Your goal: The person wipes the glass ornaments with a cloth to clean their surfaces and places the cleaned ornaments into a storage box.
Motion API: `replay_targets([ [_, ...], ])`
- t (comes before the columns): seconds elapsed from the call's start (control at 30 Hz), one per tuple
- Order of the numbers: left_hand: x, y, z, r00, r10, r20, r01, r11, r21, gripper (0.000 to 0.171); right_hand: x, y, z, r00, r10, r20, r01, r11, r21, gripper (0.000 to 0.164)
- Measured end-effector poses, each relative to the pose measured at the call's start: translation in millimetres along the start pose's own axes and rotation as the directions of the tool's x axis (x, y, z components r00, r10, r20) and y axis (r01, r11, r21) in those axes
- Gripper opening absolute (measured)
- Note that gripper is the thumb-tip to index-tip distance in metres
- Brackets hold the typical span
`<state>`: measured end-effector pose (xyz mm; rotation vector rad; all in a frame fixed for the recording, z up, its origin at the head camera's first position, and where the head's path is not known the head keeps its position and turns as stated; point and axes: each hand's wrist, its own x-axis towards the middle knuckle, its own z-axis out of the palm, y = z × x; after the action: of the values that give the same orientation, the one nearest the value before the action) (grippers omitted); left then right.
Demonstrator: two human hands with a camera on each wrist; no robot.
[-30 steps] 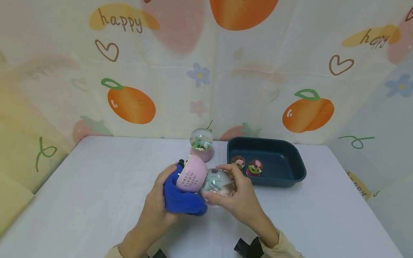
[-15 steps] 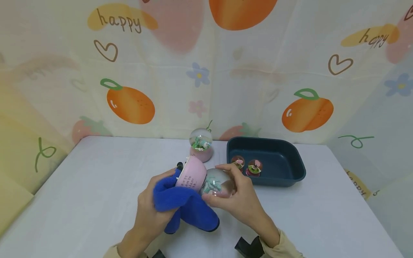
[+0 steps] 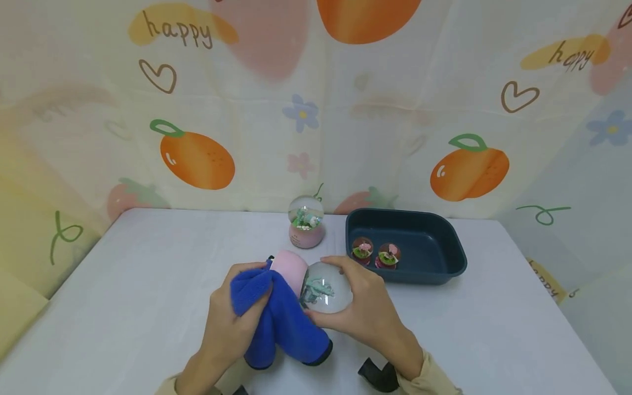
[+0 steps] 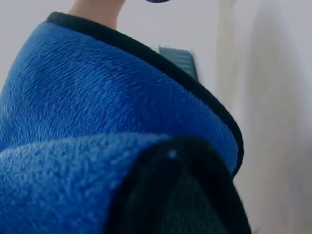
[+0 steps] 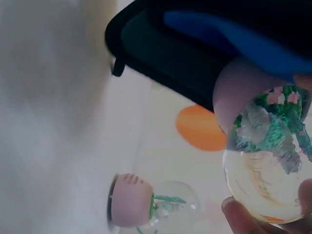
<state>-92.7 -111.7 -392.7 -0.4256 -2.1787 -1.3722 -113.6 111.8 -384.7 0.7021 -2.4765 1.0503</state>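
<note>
**Slick glass, soft cloth: a slip is my main worry**

I have a snow globe (image 3: 316,291) tipped sideways above the tabletop (image 3: 148,274), just below the middle of the head view. My right hand (image 3: 372,307) pinches its glass ball (image 3: 337,291) between thumb and fingers; my left hand (image 3: 227,323) grips a blue cloth (image 3: 296,323) against the pink base (image 3: 290,270). I can't tell how much weight the left fingers bear behind the cloth. Smooth glass offers little purchase, so a hard rub or twist could let the globe slide free and drop. If I push toward the top of the frame, I might knock the second globe (image 3: 306,219), near the centre. A jerk rightward might jolt the dark tray (image 3: 424,241), right of centre, and topple its two small globes (image 3: 388,256).
</note>
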Motion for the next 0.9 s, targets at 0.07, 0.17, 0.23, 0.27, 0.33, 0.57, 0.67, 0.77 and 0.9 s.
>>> replay_targets([
  [0.07, 2.3, -0.9, -0.8, 0.999, 0.030, -0.030, -0.032, 0.998, -0.056, 0.032, 1, 1, -2, 1.000, -0.012, -0.020, 0.012, 1.000, -0.010, 0.081],
  [0.17, 4.6, -1.1, -2.6, 0.998, 0.048, -0.044, -0.053, 0.993, -0.109, 0.032, 2, 3, -7, 0.998, -0.012, -0.064, 0.010, 1.000, -0.026, 0.087],
  [0.23, 5.4, -0.1, -4.7, 1.000, 0.017, 0.000, -0.017, 0.992, -0.128, 0.033, 4, 6, -12, 0.996, -0.010, -0.094, 0.007, 0.999, -0.040, 0.089],
  [0.27, 5.5, -0.4, -6.0, 0.999, -0.007, 0.040, 0.012, 0.991, -0.134, 0.033, 5, 8, -14, 0.994, -0.008, -0.111, 0.002, 0.999, -0.049, 0.089],
  [0.33, 5.5, -1.0, -8.0, 0.990, -0.058, 0.131, 0.075, 0.988, -0.136, 0.032, 6, 12, -19, 0.989, -0.017, -0.147, 0.007, 0.998, -0.068, 0.089],
  [0.57, 5.7, -8.6, -7.6, 0.914, -0.163, 0.372, 0.222, 0.967, -0.122, 0.032, 14, 33, -48, 0.959, -0.042, -0.280, 0.025, 0.998, -0.064, 0.083],
  [0.67, 6.6, -11.0, -6.9, 0.873, -0.199, 0.446, 0.273, 0.956, -0.106, 0.036, 15, 43, -63, 0.938, -0.013, -0.346, 0.000, 0.999, -0.035, 0.080],
  [0.77, 6.9, -12.0, -5.9, 0.825, -0.241, 0.512, 0.319, 0.945, -0.070, 0.039, 15, 53, -76, 0.912, 0.021, -0.409, -0.028, 1.000, -0.011, 0.080],
  [0.9, 6.0, -12.8, -3.6, 0.771, -0.277, 0.574, 0.340, 0.941, -0.002, 0.043, 14, 66, -89, 0.883, 0.095, -0.461, -0.106, 0.994, 0.002, 0.082],
])
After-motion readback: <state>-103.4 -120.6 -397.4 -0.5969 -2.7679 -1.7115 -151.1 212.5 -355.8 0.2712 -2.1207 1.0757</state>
